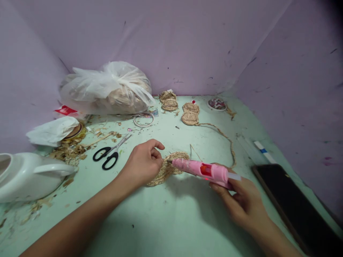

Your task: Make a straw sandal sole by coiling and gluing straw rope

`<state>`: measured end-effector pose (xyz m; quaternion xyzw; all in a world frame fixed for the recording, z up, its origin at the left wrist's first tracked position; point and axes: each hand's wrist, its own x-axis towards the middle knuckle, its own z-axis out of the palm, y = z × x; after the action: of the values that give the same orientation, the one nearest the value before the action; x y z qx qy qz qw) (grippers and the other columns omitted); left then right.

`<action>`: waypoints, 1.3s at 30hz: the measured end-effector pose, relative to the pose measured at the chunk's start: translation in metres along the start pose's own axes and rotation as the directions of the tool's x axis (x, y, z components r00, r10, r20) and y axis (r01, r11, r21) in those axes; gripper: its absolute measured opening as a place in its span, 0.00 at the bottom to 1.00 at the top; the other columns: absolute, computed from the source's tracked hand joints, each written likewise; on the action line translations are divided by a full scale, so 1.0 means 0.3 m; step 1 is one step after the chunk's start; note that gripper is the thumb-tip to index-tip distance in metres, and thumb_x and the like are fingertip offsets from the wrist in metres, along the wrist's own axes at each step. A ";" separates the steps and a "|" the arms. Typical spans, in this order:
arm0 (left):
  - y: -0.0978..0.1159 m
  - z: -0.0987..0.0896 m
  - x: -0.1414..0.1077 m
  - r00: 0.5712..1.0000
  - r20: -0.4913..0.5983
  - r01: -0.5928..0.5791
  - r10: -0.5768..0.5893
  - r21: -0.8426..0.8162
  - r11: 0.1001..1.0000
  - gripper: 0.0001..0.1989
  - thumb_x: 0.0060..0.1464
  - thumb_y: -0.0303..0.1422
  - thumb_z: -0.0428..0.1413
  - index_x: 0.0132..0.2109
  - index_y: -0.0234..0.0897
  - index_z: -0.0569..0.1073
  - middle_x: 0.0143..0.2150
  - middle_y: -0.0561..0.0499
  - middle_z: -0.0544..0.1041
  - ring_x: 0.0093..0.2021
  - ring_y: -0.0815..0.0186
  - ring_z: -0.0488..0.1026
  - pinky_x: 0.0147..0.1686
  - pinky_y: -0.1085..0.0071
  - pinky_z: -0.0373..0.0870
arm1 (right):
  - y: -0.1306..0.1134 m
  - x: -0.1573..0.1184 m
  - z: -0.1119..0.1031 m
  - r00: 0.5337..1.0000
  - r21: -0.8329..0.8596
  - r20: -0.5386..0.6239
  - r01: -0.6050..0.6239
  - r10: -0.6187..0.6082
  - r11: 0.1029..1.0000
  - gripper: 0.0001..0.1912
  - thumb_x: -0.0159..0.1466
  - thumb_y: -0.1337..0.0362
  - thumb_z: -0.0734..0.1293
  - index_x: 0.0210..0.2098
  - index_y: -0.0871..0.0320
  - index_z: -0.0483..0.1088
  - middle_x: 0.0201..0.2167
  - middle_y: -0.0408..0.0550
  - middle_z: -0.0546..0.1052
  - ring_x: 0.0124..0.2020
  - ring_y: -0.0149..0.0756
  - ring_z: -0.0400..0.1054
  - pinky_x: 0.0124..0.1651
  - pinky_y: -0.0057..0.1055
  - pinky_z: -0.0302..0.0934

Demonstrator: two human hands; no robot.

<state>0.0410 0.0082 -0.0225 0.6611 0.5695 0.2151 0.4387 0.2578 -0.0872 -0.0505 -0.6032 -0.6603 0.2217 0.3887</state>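
My right hand [241, 203] grips a pink hot glue gun [193, 166] whose tip points left; a clear glue stick [234, 176] pokes out of its back. The gun's tip is at the woven straw piece [180, 156], a shape with two rounded lobes lying on the table. My left hand [146, 160] is closed at the piece's left edge, fingers curled and seemingly pinching it there; the fingertips are partly hidden. A thin straw strand [197, 152] stands up behind the gun.
Black-handled scissors [109, 157] lie left of my left hand. Behind are two woven pieces [190, 114], one trailing a braided cord [223, 134], and a bead dish [217, 104]. A plastic bag [107, 89], white jug [29, 176] and straw scraps fill the left; a phone [294, 207] lies right.
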 end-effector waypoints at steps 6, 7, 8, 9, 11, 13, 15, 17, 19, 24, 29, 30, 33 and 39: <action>0.000 0.002 -0.001 1.000 0.009 0.010 -0.010 -0.004 1.000 0.13 0.39 0.24 0.50 0.37 0.37 0.67 0.22 0.56 0.72 0.21 0.71 0.64 0.20 0.76 0.58 | -0.008 0.008 -0.003 0.999 -0.019 0.030 0.030 -0.030 0.999 0.10 0.60 0.62 0.61 0.41 0.48 0.67 0.27 0.45 0.74 0.23 0.38 0.66 0.26 0.34 0.60; -0.001 0.002 0.000 1.000 0.012 0.011 -0.011 -0.007 1.000 0.13 0.39 0.24 0.50 0.37 0.37 0.67 0.22 0.56 0.72 0.21 0.71 0.64 0.20 0.75 0.58 | -0.007 0.009 -0.004 0.999 -0.027 0.037 0.036 -0.035 0.999 0.10 0.59 0.63 0.62 0.41 0.48 0.67 0.27 0.45 0.74 0.23 0.37 0.66 0.26 0.34 0.60; -0.001 0.002 0.000 1.000 0.012 0.013 -0.013 -0.010 1.000 0.13 0.39 0.24 0.50 0.37 0.37 0.67 0.22 0.56 0.72 0.21 0.71 0.64 0.20 0.75 0.58 | -0.006 0.009 -0.005 0.999 -0.032 0.038 0.036 -0.035 0.999 0.10 0.59 0.63 0.62 0.41 0.48 0.67 0.27 0.45 0.74 0.23 0.38 0.66 0.26 0.34 0.60; -0.001 0.002 0.001 1.000 0.011 0.015 -0.015 -0.012 1.000 0.13 0.39 0.24 0.50 0.37 0.37 0.67 0.22 0.56 0.72 0.21 0.70 0.64 0.20 0.75 0.58 | -0.005 0.008 -0.006 0.999 -0.033 0.034 0.030 -0.029 0.999 0.10 0.60 0.63 0.61 0.41 0.48 0.67 0.27 0.46 0.74 0.23 0.38 0.66 0.26 0.34 0.60; 0.000 0.002 0.003 1.000 0.011 0.018 -0.018 -0.009 1.000 0.13 0.39 0.24 0.50 0.37 0.37 0.67 0.22 0.56 0.72 0.21 0.71 0.64 0.20 0.75 0.58 | -0.001 0.005 -0.005 1.000 -0.026 0.014 0.009 -0.009 1.000 0.10 0.60 0.61 0.61 0.42 0.48 0.67 0.27 0.46 0.74 0.23 0.39 0.66 0.26 0.35 0.60; 0.000 0.002 0.003 1.000 0.012 0.016 -0.016 -0.001 1.000 0.13 0.40 0.24 0.50 0.37 0.37 0.67 0.22 0.56 0.72 0.20 0.71 0.64 0.20 0.76 0.58 | 0.001 0.004 -0.005 1.000 -0.024 0.016 0.004 -0.004 1.000 0.11 0.60 0.61 0.61 0.43 0.48 0.68 0.27 0.46 0.74 0.23 0.39 0.67 0.26 0.35 0.61; 0.000 0.003 0.003 1.000 0.016 0.012 -0.012 0.004 1.000 0.13 0.40 0.24 0.50 0.37 0.37 0.67 0.22 0.56 0.71 0.21 0.71 0.64 0.21 0.76 0.58 | 0.000 0.004 -0.006 0.999 -0.029 0.031 0.019 -0.018 0.999 0.12 0.59 0.62 0.62 0.43 0.48 0.68 0.27 0.45 0.74 0.23 0.39 0.67 0.25 0.34 0.61; -0.002 0.005 0.000 1.000 0.016 0.000 0.000 0.004 1.000 0.13 0.39 0.23 0.50 0.37 0.37 0.66 0.22 0.56 0.71 0.21 0.71 0.64 0.21 0.76 0.58 | -0.003 0.008 -0.009 0.999 -0.027 0.024 0.035 -0.034 0.999 0.12 0.59 0.62 0.62 0.42 0.48 0.68 0.27 0.45 0.74 0.23 0.38 0.68 0.25 0.33 0.60; -0.006 0.008 -0.003 1.000 0.011 -0.022 0.022 0.004 1.000 0.13 0.39 0.23 0.49 0.37 0.37 0.66 0.22 0.57 0.70 0.21 0.71 0.63 0.21 0.76 0.58 | -0.007 0.013 -0.011 0.998 -0.024 0.023 0.051 -0.051 0.998 0.11 0.59 0.62 0.61 0.42 0.49 0.69 0.28 0.46 0.75 0.23 0.38 0.67 0.25 0.33 0.60; -0.017 0.016 -0.004 0.998 -0.007 -0.066 0.066 0.003 0.998 0.13 0.39 0.23 0.49 0.36 0.38 0.65 0.21 0.58 0.70 0.20 0.72 0.63 0.20 0.77 0.57 | -0.012 0.019 -0.014 0.995 -0.042 0.070 0.069 -0.066 0.997 0.08 0.59 0.62 0.61 0.38 0.49 0.68 0.29 0.46 0.75 0.24 0.38 0.67 0.25 0.33 0.60; -0.011 0.012 -0.002 0.998 -0.013 -0.054 0.054 -0.010 0.998 0.13 0.39 0.23 0.49 0.35 0.38 0.65 0.22 0.58 0.70 0.20 0.72 0.63 0.20 0.77 0.57 | 0.005 0.009 -0.017 0.999 -0.044 0.026 0.032 -0.031 0.999 0.07 0.59 0.61 0.62 0.37 0.49 0.69 0.25 0.45 0.73 0.22 0.38 0.65 0.24 0.32 0.58; -0.009 0.010 -0.002 0.999 -0.013 -0.045 0.045 -0.011 0.999 0.13 0.38 0.23 0.49 0.35 0.38 0.65 0.21 0.57 0.70 0.20 0.72 0.63 0.20 0.76 0.57 | 0.010 0.009 -0.020 1.000 -0.044 0.007 0.011 -0.011 0.999 0.07 0.58 0.61 0.62 0.36 0.50 0.69 0.24 0.45 0.72 0.22 0.37 0.64 0.23 0.32 0.57; -0.010 0.001 0.007 1.000 0.000 -0.005 0.005 -0.014 1.000 0.13 0.37 0.23 0.50 0.35 0.37 0.66 0.21 0.57 0.71 0.20 0.71 0.63 0.21 0.76 0.58 | 0.031 0.024 -0.035 0.995 -0.009 -0.061 -0.078 0.077 0.997 0.06 0.57 0.60 0.63 0.34 0.53 0.69 0.24 0.44 0.71 0.22 0.35 0.63 0.23 0.30 0.55; -0.044 -0.003 0.035 0.992 0.123 0.033 -0.028 -0.042 0.999 0.12 0.36 0.22 0.50 0.33 0.37 0.66 0.21 0.56 0.72 0.20 0.71 0.63 0.21 0.75 0.58 | 0.113 0.113 -0.075 0.887 0.141 -0.137 -0.423 0.441 0.895 0.17 0.58 0.52 0.61 0.38 0.57 0.70 0.19 0.41 0.67 0.18 0.30 0.58 0.18 0.26 0.50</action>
<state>0.0356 0.0180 -0.0352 0.6543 0.5466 0.1799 0.4906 0.2977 -0.0524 -0.0546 -0.7296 -0.4619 0.2870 0.4146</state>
